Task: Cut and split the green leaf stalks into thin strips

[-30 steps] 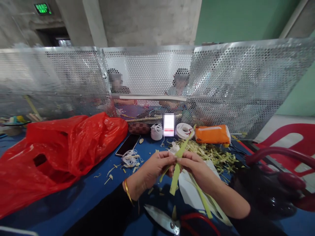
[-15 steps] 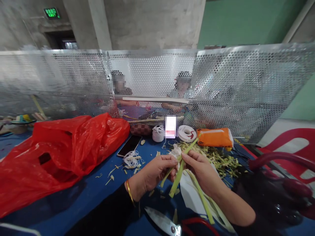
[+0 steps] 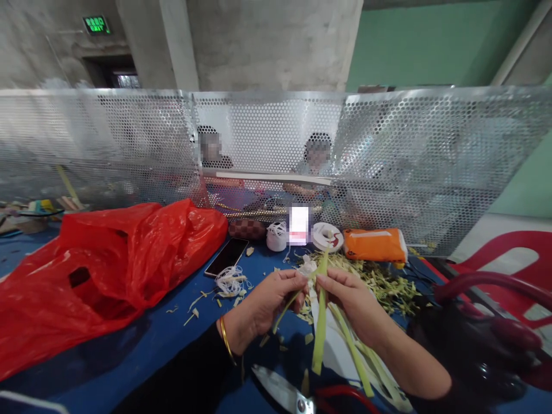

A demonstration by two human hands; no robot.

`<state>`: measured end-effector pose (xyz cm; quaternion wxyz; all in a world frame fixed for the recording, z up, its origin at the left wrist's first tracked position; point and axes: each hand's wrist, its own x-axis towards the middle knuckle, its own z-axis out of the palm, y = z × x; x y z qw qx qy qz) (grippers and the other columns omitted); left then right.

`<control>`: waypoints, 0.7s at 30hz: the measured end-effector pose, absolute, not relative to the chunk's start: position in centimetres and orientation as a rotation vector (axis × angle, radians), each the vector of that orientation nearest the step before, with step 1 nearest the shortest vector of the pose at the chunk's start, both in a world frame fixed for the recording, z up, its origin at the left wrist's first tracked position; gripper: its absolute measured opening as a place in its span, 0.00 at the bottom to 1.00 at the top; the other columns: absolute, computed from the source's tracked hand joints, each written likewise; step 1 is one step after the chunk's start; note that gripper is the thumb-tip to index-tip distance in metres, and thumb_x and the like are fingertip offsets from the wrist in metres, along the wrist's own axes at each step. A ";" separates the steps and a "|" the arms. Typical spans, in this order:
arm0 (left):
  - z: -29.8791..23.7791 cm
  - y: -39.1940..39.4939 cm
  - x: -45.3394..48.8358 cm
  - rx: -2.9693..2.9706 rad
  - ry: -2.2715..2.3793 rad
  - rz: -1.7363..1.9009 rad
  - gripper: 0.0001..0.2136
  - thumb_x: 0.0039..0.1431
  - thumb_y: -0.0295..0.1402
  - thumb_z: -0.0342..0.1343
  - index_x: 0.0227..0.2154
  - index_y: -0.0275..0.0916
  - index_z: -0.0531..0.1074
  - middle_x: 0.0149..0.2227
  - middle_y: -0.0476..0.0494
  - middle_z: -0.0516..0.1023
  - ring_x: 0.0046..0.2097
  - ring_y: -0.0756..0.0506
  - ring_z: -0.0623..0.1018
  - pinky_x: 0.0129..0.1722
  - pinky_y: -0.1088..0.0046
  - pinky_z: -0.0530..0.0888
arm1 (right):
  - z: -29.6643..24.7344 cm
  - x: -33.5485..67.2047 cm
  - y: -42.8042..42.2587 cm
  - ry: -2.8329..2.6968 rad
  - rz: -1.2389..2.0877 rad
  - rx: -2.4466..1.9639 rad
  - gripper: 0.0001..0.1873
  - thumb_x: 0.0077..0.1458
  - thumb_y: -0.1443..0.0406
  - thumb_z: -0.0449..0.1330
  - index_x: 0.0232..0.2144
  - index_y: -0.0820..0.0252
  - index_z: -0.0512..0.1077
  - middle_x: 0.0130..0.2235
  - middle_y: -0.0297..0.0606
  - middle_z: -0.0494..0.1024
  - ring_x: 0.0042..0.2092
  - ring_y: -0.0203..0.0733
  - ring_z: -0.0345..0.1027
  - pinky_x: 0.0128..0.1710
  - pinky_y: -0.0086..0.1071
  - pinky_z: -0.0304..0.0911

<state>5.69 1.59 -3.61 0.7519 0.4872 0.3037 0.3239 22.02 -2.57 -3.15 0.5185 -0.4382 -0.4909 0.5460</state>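
- Two bare hands work just beyond the scissors, whose blades lie on the blue worktop nearest the body.
- Left hand, beyond the scissors and a little to their left: thumb and forefinger pinched together, the grip narrow, holding a narrow green strip that hangs down toward the blades.
- Right hand, beyond the scissors and to their right: thumb and fingers pressed on a broad green strip, the grip narrow around it.
- The broad strip stands out beyond the scissors, its lower end hanging toward them and its upper end pointing away. It crosses the narrow strip at the fingertips; whether the two are joined there cannot be told.
- Both strips look like flat leaf or plant fibre. They should be very light, bendy across the flat and firmer lengthwise, perhaps a little slick, and likely to split along the grain if twisted hard.
- The best hold is probably a fingertip pinch on the flat faces close to the crossing, with the free ends left loose.
- Beyond the scissors and to their right, more green strips lie over white paper; farther out in that direction is a heap of green shreds.
- Left of the scissors and farther out sits a tangle of white string.
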 end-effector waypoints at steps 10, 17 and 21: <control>-3.6 2.4 4.9 1.099 0.657 0.696 0.15 0.44 0.42 0.64 0.22 0.35 0.68 0.21 0.52 0.69 0.21 0.54 0.67 0.25 0.77 0.65 | -2.5 22.0 -2.7 -1.153 1.376 -1.024 0.16 0.47 0.54 0.66 0.23 0.62 0.73 0.24 0.34 0.73 0.26 0.34 0.64 0.28 0.29 0.58; -3.0 2.0 4.7 1.226 0.681 0.544 0.18 0.43 0.46 0.64 0.22 0.34 0.71 0.21 0.48 0.73 0.23 0.51 0.71 0.28 0.74 0.68 | -3.4 21.6 -2.3 -1.191 1.226 -1.072 0.18 0.47 0.52 0.65 0.20 0.61 0.71 0.20 0.31 0.69 0.25 0.35 0.61 0.29 0.31 0.58; -3.0 1.4 5.3 1.231 0.658 0.562 0.20 0.46 0.50 0.60 0.24 0.35 0.70 0.20 0.48 0.73 0.21 0.51 0.71 0.25 0.75 0.66 | -3.1 21.2 -2.6 -1.315 1.216 -1.098 0.19 0.46 0.51 0.64 0.18 0.60 0.70 0.19 0.32 0.70 0.23 0.35 0.60 0.26 0.30 0.56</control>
